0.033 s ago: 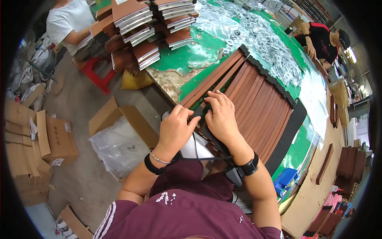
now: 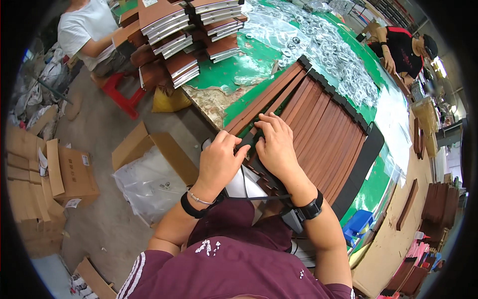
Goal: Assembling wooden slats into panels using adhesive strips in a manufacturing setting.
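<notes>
Reddish-brown slats lie side by side on the green table, their far ends set in a black notched end strip. The outermost left slat is angled away from the others, with a narrow gap beside it. My left hand is closed round the near end of that slat, its thumb pointing right. Close beside it, my right hand has bent fingers gripping a black end piece at the slats' near ends. My fingers partly hide that piece.
Stacked brown panels stand at the table's far left; clear plastic-wrapped metal rings spread behind the slats. An open carton sits on the floor at left. A blue tape dispenser is at right. Two people work across the table.
</notes>
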`<action>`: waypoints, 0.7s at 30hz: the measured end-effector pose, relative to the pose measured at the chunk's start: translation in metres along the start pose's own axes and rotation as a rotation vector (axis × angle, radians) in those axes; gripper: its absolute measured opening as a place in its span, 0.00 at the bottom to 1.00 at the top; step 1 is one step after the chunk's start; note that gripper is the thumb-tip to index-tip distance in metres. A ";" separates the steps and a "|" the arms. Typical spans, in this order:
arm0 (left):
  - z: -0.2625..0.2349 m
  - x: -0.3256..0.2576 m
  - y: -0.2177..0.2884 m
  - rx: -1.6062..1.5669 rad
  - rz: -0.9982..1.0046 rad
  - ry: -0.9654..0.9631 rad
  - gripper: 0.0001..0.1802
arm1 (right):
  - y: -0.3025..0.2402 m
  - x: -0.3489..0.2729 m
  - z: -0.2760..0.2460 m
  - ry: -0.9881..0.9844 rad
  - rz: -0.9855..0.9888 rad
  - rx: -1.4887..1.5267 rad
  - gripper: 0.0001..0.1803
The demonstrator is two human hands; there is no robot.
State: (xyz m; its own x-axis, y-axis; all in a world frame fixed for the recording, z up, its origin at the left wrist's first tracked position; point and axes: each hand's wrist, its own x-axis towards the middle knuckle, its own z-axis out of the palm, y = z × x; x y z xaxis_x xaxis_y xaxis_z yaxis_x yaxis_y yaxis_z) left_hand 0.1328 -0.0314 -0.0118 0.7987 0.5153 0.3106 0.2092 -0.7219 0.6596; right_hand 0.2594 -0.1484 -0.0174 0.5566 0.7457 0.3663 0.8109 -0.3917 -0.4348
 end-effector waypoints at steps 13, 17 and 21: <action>0.004 0.000 0.003 0.083 -0.003 0.022 0.11 | 0.001 0.001 0.002 0.041 -0.009 0.013 0.19; 0.004 0.000 0.003 0.101 0.008 0.028 0.11 | 0.002 0.001 0.003 0.049 -0.014 0.019 0.19; 0.006 0.000 0.002 0.109 0.058 0.076 0.10 | 0.000 0.002 0.003 0.043 -0.010 0.001 0.20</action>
State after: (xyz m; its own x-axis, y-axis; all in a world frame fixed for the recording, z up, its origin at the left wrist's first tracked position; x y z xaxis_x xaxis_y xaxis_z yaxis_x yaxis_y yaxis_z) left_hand 0.1367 -0.0357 -0.0143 0.7671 0.5019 0.3995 0.2276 -0.7952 0.5620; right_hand 0.2601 -0.1459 -0.0194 0.5557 0.7259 0.4054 0.8163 -0.3838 -0.4318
